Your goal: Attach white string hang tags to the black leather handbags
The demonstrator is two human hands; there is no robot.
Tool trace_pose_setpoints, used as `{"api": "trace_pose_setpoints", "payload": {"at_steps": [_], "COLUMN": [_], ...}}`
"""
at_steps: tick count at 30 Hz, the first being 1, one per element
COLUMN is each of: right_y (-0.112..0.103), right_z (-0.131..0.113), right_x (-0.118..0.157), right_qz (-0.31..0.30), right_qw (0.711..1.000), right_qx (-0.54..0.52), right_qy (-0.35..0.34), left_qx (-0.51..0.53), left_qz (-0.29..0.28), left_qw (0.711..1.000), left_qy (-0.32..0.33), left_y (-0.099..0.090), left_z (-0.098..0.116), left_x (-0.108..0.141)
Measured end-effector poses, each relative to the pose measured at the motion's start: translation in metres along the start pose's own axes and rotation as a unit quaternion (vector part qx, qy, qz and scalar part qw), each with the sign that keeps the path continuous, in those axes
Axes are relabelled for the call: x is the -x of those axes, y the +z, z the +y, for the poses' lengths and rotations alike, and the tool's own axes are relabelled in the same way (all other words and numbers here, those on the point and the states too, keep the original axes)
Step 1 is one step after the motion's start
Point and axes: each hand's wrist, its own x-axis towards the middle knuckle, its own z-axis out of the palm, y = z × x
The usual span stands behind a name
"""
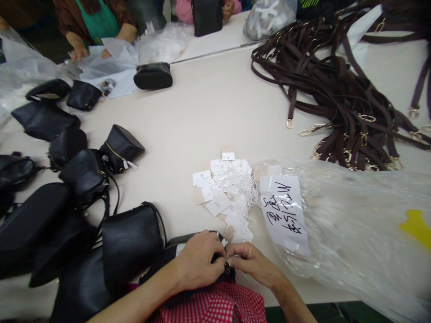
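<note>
A black handbag [160, 264] lies at the near table edge, against a red checked cloth. My left hand [202, 259] is closed over its top, thumb and fingers at a gold-coloured ring [228, 265] on the bag's right end. Close beside it, my right hand [254, 264] is closed in a pinch, its fingertips meeting the left ones. Whatever lies between the right fingertips is too small to make out. Just beyond the hands is a pile of white hang tags [218, 204] with white strings [249, 186]. My left hand partly covers the bag.
Several black bags [133, 237] crowd the left side. Dark brown straps [313, 85] with gold clasps heap at the back right, and a clear plastic bag [353, 224] with a handwritten paper [285, 213] lies right. Across the table, a co-worker's hands [80, 54] touch plastic sheeting; another person holds a black bag [208, 17].
</note>
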Motion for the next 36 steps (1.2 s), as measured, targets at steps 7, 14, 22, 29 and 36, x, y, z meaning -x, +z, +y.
{"api": "trace_pose_setpoints", "payload": {"at_steps": [7,14,22,29,36], "right_y": [0.005,0.009,0.013,0.013,0.014], "right_z": [0.013,0.014,0.005,0.010,0.012], "right_x": [-0.004,0.000,0.002,0.003,-0.001], "right_qz": [0.008,-0.002,-0.006,-0.025,-0.037], "right_qw": [0.996,0.992,0.994,0.995,0.994], "right_qx": [-0.068,-0.107,-0.103,-0.087,-0.097], "right_qy": [0.052,0.063,0.037,0.033,0.024], "left_qx": [-0.110,-0.091,-0.077,-0.122,-0.120], "left_qz": [0.016,-0.002,0.001,-0.017,-0.045], "left_qw": [0.993,0.995,0.997,0.992,0.992], "left_qy": [-0.026,-0.028,-0.015,-0.008,0.004], "left_y": [0.003,0.002,0.003,0.001,-0.003], "left_z": [0.017,0.015,0.009,0.017,0.021], "left_x": [0.008,0.004,0.002,0.004,0.003]}}
